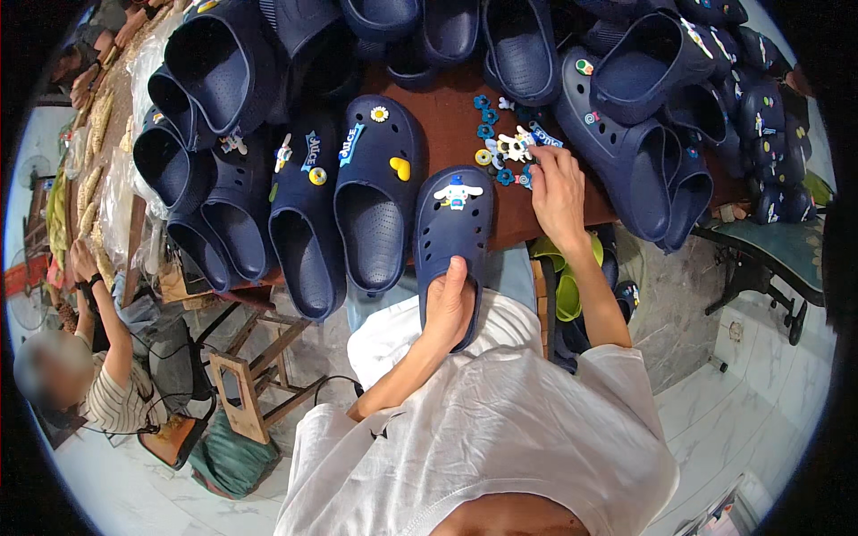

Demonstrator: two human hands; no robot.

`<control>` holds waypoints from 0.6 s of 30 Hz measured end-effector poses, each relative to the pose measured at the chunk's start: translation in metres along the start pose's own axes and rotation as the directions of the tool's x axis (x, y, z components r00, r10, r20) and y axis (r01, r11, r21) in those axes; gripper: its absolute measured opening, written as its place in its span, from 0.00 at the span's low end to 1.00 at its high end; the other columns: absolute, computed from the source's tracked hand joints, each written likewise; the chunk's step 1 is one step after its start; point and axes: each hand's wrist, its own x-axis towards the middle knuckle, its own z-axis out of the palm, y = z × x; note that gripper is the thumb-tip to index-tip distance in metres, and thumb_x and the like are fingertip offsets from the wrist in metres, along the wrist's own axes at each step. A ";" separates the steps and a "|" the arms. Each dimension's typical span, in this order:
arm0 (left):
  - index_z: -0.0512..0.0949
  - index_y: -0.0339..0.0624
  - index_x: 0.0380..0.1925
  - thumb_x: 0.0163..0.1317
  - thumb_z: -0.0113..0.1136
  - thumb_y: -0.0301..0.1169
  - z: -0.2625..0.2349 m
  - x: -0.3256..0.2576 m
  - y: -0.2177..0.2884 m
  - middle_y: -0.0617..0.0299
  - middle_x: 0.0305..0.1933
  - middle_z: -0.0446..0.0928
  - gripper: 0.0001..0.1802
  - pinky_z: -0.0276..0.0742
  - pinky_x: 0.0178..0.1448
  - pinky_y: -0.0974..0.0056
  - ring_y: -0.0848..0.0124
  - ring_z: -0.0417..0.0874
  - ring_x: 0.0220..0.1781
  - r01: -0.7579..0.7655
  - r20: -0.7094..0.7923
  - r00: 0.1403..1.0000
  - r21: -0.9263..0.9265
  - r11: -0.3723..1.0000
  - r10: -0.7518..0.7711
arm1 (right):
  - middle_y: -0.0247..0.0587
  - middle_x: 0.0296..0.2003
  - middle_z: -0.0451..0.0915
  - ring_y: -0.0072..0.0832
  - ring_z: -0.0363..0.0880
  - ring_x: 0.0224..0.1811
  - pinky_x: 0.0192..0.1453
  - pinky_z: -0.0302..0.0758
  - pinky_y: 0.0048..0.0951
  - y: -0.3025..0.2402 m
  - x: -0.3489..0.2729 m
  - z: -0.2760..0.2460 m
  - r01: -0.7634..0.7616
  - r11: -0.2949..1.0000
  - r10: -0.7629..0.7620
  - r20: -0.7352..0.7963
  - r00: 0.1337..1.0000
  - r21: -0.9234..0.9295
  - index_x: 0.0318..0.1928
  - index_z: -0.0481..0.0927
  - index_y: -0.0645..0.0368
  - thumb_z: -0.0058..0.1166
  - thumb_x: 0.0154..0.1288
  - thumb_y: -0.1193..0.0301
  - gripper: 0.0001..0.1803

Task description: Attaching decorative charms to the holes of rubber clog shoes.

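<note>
My left hand (450, 304) is closed around a navy clog (451, 228). The thumb lies over the edge of its upper and the other fingers are hidden in the shoe's opening. A white long-eared character charm (458, 193) with a blue top sits on the clog's toe; the holes around it are bare. Over the brown table (447, 134), my right hand (559, 183) has its fingers bent down onto a small pile of shoe charms (511, 147). White figures, dark blue flower shapes and a yellow ring show there. Whatever the fingertips pinch is hidden.
Navy clogs with charms (375, 192) stand in rows to the left and are stacked behind. More clogs (639, 170) crowd the right side. Green clogs (567, 290) lie below the table edge. A person in a striped top (121, 389) works at far left, near a wooden stool (241, 393).
</note>
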 end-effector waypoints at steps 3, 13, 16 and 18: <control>0.64 0.27 0.65 0.73 0.54 0.46 0.002 0.000 -0.001 0.56 0.69 0.67 0.34 0.56 0.75 0.64 0.70 0.65 0.70 -0.007 -0.011 1.000 0.010 1.000 0.008 | 0.39 0.44 0.76 0.41 0.74 0.49 0.51 0.67 0.42 -0.004 0.004 0.002 0.083 0.995 -0.083 -0.022 0.996 0.046 0.51 0.79 0.56 0.58 0.64 0.71 0.15; 0.65 0.22 0.63 0.74 0.52 0.47 0.007 0.000 0.001 0.54 0.68 0.67 0.35 0.55 0.74 0.64 0.69 0.65 0.70 -0.012 -0.006 1.000 0.053 0.999 0.012 | 0.39 0.35 0.79 0.39 0.78 0.38 0.43 0.72 0.41 -0.009 0.021 0.023 0.051 0.980 -0.065 0.069 0.995 0.191 0.40 0.77 0.57 0.70 0.53 0.69 0.16; 0.64 0.22 0.64 0.74 0.52 0.46 0.012 0.001 0.001 0.53 0.69 0.66 0.34 0.53 0.76 0.64 0.69 0.63 0.71 -0.047 -0.009 0.999 0.019 0.999 0.047 | 0.40 0.35 0.80 0.38 0.79 0.38 0.44 0.75 0.38 -0.006 0.023 0.024 0.007 0.973 -0.035 0.116 0.993 0.229 0.40 0.77 0.59 0.69 0.53 0.71 0.16; 0.63 0.22 0.64 0.74 0.52 0.45 0.009 0.000 0.002 0.53 0.70 0.65 0.34 0.52 0.76 0.63 0.68 0.63 0.71 -0.031 -0.004 1.000 0.013 0.999 0.031 | 0.41 0.35 0.80 0.36 0.80 0.38 0.45 0.76 0.35 -0.009 0.024 0.023 -0.023 0.969 -0.013 0.143 0.990 0.245 0.40 0.77 0.61 0.69 0.54 0.71 0.15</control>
